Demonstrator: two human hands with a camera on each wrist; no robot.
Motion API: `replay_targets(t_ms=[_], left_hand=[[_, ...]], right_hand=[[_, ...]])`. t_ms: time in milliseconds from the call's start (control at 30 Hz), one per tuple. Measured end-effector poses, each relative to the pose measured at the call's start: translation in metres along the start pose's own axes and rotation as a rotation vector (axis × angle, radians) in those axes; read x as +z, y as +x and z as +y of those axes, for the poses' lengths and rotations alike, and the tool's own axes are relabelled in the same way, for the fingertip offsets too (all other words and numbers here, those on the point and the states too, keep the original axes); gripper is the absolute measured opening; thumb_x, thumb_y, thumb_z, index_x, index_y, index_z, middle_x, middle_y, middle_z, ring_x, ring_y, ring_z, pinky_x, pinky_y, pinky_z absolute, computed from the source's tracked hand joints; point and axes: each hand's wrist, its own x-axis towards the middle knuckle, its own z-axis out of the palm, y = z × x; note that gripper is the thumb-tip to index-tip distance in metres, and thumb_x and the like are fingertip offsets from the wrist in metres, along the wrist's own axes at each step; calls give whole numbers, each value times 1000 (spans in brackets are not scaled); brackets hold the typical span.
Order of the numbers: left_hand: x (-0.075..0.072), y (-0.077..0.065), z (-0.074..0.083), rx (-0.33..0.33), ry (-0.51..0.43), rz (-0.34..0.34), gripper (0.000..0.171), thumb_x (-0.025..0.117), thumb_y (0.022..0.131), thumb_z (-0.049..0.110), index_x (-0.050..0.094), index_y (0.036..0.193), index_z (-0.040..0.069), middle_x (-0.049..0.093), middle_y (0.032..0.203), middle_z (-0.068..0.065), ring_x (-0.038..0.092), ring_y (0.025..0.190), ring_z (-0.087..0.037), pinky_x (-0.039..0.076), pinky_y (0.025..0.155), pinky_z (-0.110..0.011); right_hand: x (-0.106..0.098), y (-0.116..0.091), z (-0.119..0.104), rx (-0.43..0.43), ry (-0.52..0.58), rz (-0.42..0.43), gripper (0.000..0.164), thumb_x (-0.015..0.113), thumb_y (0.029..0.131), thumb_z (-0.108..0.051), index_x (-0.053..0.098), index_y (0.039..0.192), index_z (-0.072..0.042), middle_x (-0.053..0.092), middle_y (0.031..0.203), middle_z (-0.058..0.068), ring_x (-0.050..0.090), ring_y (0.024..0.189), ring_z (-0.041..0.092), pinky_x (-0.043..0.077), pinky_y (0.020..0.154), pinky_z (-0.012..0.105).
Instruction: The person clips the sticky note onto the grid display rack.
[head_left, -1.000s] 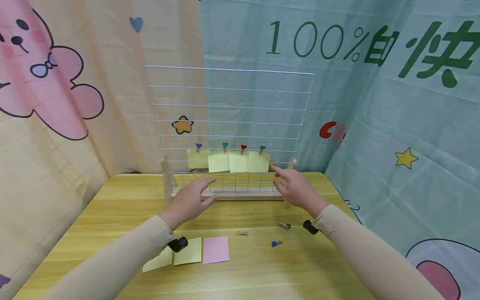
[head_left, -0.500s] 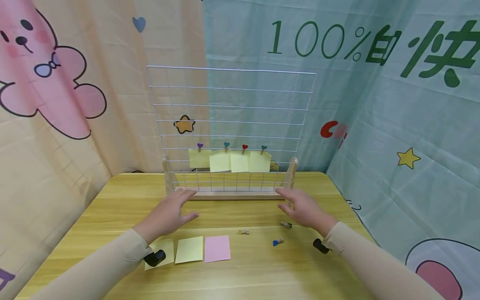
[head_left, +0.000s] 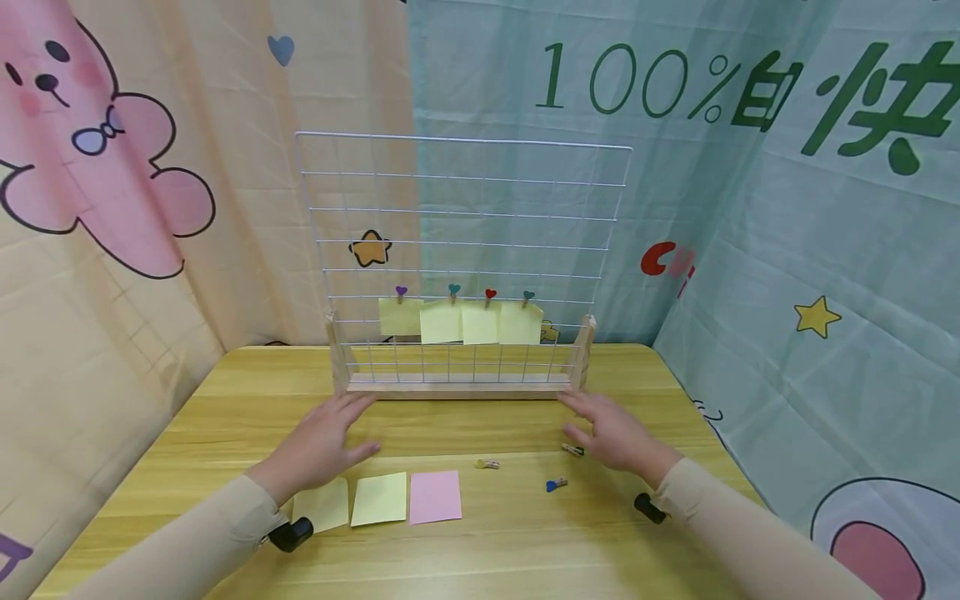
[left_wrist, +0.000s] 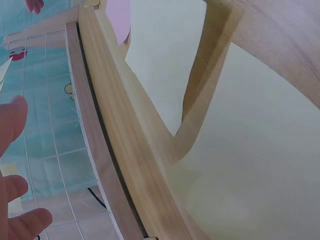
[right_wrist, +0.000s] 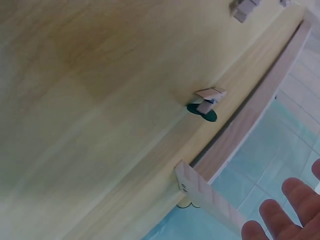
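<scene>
My left hand [head_left: 318, 442], fingers extended and holding nothing, hovers over the table's left side, just above the yellow sticky notes [head_left: 378, 499]. A pink sticky note [head_left: 435, 497] lies beside them. On the right, my right hand [head_left: 618, 435] is likewise empty with fingers spread, close to a small wooden clothespin with a dark green heart [head_left: 573, 450]. A blue-heart clothespin [head_left: 557, 484] and a yellow one [head_left: 487, 464] lie nearby. Behind both hands stands a wire grid rack [head_left: 465, 388] on a wooden base. Heart clothespins [head_left: 491, 295] pin several yellow notes [head_left: 480, 322] to it in a row.
The wooden table [head_left: 510, 550] reaches back to a printed curtain [head_left: 510, 100] close behind the rack. Another curtain wall [head_left: 810, 400] runs along the right side. The rack's wooden foot [right_wrist: 205, 192] shows near my right fingers in the right wrist view.
Both hands have drawn back from the pinned notes, down and toward me, and spread farther apart. The notes and clothespins on the rack and table stay where they were.
</scene>
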Motion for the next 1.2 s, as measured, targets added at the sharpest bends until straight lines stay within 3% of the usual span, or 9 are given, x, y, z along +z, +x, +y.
replay_targets(t_ms=[400,800,1200], left_hand=[[5,-14,-4,-57,67,-17,82,71,97,54,43,160,9,38,164,-28,26,151,-63,21,119,-78],[14,-28,-12,-86,93,-34,86,70,96,59,42,162,12,32,168,-27,23,149,-68,20,117,-81],[17,-46,-27,-114,54,-124,95,70,91,67,41,161,10,34,163,-36,20,147,-71,19,110,-87]], right_hand=[[9,-7,3,11,-12,-27,62,69,103,-32,49,157,-7,39,166,23,30,155,50,35,120,67],[19,-16,7,35,-27,-87,72,69,102,-43,44,161,-11,28,171,24,21,156,56,28,120,74],[25,-21,15,68,12,-178,78,67,101,-52,38,164,-17,23,173,21,16,157,59,26,119,77]])
